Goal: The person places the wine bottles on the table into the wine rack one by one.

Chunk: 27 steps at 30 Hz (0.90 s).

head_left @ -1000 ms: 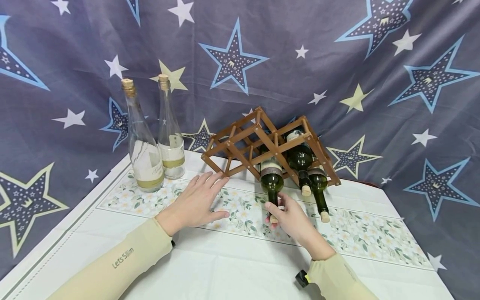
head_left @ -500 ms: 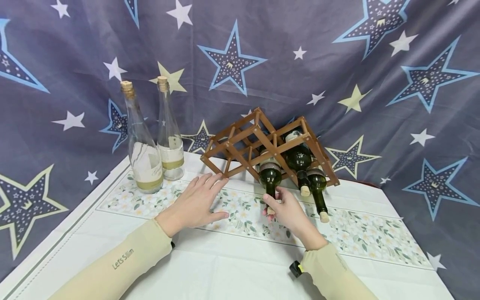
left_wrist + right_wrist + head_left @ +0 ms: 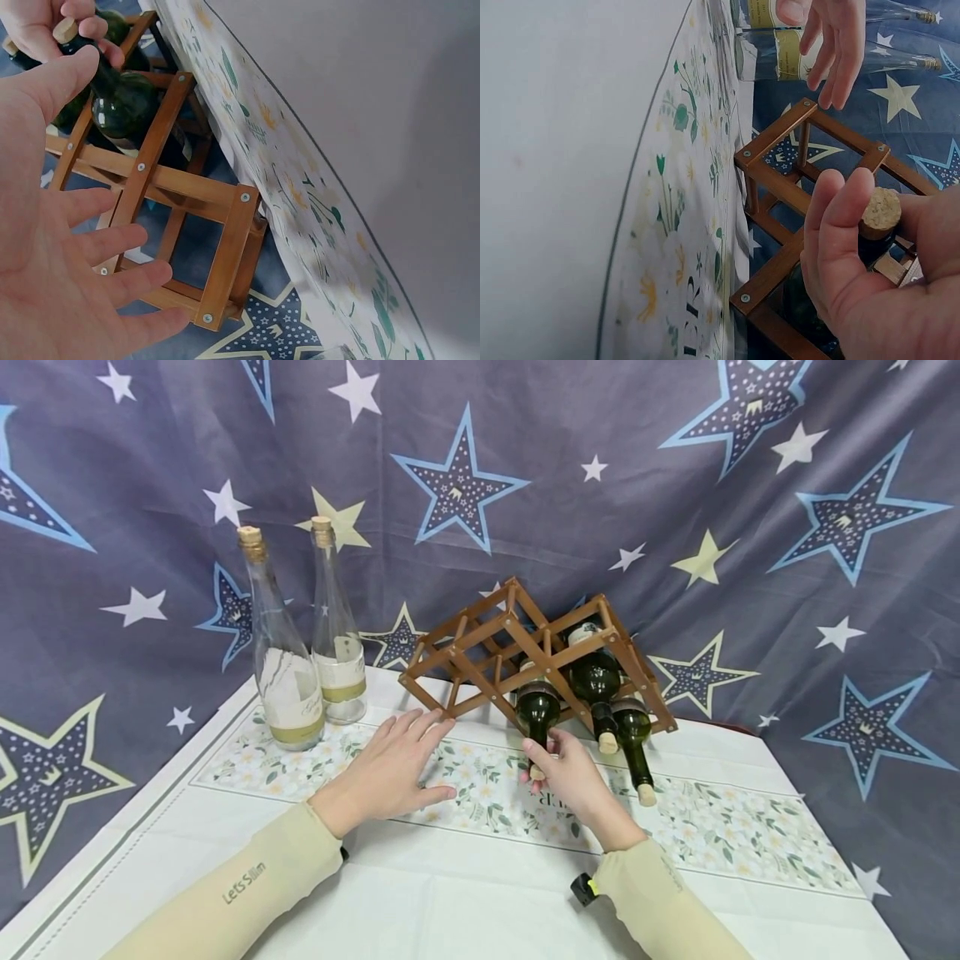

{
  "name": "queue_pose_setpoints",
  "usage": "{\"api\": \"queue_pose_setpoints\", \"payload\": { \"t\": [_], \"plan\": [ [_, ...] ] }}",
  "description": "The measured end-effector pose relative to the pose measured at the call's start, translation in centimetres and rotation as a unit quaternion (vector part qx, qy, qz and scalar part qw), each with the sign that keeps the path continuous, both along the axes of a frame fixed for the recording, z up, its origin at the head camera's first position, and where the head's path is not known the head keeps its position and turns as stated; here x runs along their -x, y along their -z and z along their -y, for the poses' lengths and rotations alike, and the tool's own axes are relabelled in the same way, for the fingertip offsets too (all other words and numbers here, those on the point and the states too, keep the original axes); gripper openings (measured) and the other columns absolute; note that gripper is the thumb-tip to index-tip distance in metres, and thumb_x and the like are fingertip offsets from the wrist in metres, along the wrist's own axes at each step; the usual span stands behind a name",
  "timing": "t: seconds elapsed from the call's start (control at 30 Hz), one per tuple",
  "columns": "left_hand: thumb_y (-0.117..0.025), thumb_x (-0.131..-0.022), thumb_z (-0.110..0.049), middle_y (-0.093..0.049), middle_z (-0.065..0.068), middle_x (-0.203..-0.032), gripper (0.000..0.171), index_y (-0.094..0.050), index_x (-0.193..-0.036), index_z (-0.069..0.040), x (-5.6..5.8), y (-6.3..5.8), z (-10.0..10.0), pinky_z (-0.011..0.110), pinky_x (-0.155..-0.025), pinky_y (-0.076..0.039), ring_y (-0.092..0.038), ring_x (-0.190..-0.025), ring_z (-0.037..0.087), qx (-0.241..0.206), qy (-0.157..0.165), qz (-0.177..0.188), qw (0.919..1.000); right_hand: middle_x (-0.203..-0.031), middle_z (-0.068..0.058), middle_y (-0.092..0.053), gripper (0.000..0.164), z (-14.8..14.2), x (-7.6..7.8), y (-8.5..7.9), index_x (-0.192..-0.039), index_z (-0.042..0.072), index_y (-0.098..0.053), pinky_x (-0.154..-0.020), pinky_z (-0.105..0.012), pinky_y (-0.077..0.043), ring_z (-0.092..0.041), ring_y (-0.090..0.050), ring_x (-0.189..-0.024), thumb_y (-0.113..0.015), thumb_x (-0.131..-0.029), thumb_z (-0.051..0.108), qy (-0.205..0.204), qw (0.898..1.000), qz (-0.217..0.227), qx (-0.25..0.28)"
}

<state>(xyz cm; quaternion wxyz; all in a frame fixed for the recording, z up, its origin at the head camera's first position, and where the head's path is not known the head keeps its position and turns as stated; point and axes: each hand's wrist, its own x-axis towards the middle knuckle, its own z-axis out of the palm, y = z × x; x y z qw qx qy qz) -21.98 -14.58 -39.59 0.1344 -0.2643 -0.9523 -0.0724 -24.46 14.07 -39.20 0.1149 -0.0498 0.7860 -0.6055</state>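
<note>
My right hand (image 3: 573,781) grips the neck of a green wine bottle (image 3: 538,708), which lies in a lower opening of the brown wooden wine rack (image 3: 508,620). Its cork (image 3: 881,212) shows between thumb and fingers in the right wrist view. My left hand (image 3: 390,766) is spread beside the rack's lower left corner, palm down, fingertips right at the frame. In the left wrist view, the left hand's fingers (image 3: 124,281) are straight and hold nothing. Two more green wine bottles, one higher (image 3: 596,678) and one lower (image 3: 633,731), lie in the rack's right side, corks toward me.
Two clear corked bottles (image 3: 291,697) with white and gold labels stand at the table's back left. A floral strip runs across the white tablecloth (image 3: 465,893). Behind the rack hangs a dark star-patterned curtain (image 3: 570,543).
My right hand has moved a little forward, toward the rack, and the bottle it grips has slid deeper in. The left hand stays in place.
</note>
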Motion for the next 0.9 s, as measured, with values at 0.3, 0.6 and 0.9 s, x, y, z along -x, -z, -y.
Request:
{"api": "queue_pose_setpoints", "payload": {
  "t": [0.3, 0.6, 0.9],
  "plan": [
    [-0.045, -0.085, -0.081, -0.032, 0.014, -0.158, 0.099, -0.035, -0.157, -0.014, 0.03, 0.01, -0.06, 0.061, -0.111, -0.024, -0.028, -0.143, 0.037, 0.002, 0.003, -0.006, 1.0000, -0.130, -0.011, -0.041, 0.085, 0.08, 0.25, -0.07, -0.160, 0.000, -0.006, -0.075, -0.045, -0.055, -0.043, -0.064, -0.088, -0.056, -0.102, 0.036, 0.003, 1.000, -0.004, 0.001],
    [-0.047, -0.085, -0.080, -0.031, 0.014, -0.159, 0.098, -0.032, -0.158, -0.016, 0.03, -0.40, -0.06, 0.059, -0.113, -0.022, -0.026, -0.144, 0.038, 0.001, -0.007, -0.005, 1.0000, -0.130, -0.012, -0.042, 0.093, 0.04, 0.62, -0.03, -0.160, 0.001, -0.005, -0.076, -0.053, -0.053, -0.027, -0.067, -0.078, -0.060, -0.097, 0.043, 0.003, 1.000, -0.006, 0.019],
    [-0.051, -0.086, -0.077, -0.034, 0.014, -0.157, 0.097, -0.033, -0.157, -0.014, 0.16, -0.51, 0.16, 0.058, -0.109, -0.028, -0.030, -0.142, 0.037, -0.004, -0.005, -0.027, 0.9996, -0.135, -0.014, -0.040, 0.094, -0.15, 0.54, -0.08, -0.161, 0.003, -0.007, -0.072, -0.043, -0.057, -0.030, -0.070, -0.083, -0.061, -0.096, 0.045, 0.011, 1.000, -0.002, -0.008]
  ]
}}
